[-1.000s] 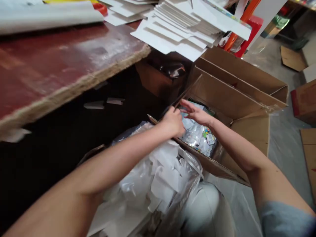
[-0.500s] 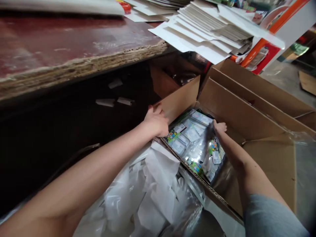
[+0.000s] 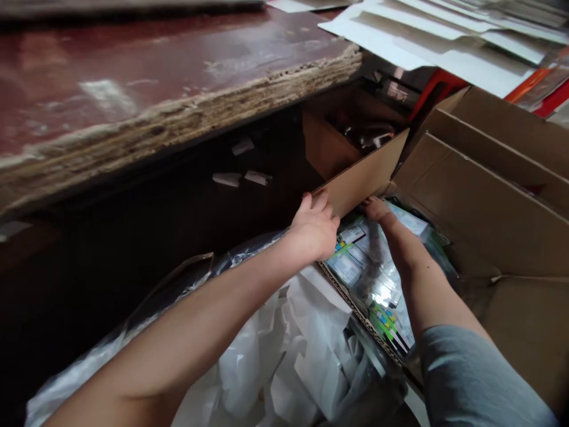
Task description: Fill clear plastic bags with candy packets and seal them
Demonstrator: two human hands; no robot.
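Left of the cardboard box (image 3: 482, 204) there's a battered tabletop (image 3: 178, 59), then white paper scraps (image 3: 311, 338) in clear plastic, right beside it. Left hand (image 3: 315, 231) has its fingers over the box's raised flap (image 3: 368, 172); can't tell if it's actually gripping. Shiny plastic packs (image 3: 347, 268) lie inside the box. Right hand (image 3: 377, 210) is in there too, fingertips hidden, so holding or not, no clue. Slick plastic could make packs slide, and uneven pushing could bend one.

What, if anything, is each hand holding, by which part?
The left hand holds the upright brown cardboard side panel by its near end. The right hand is at the shiny clear plastic packs; whether it grips one cannot be told.
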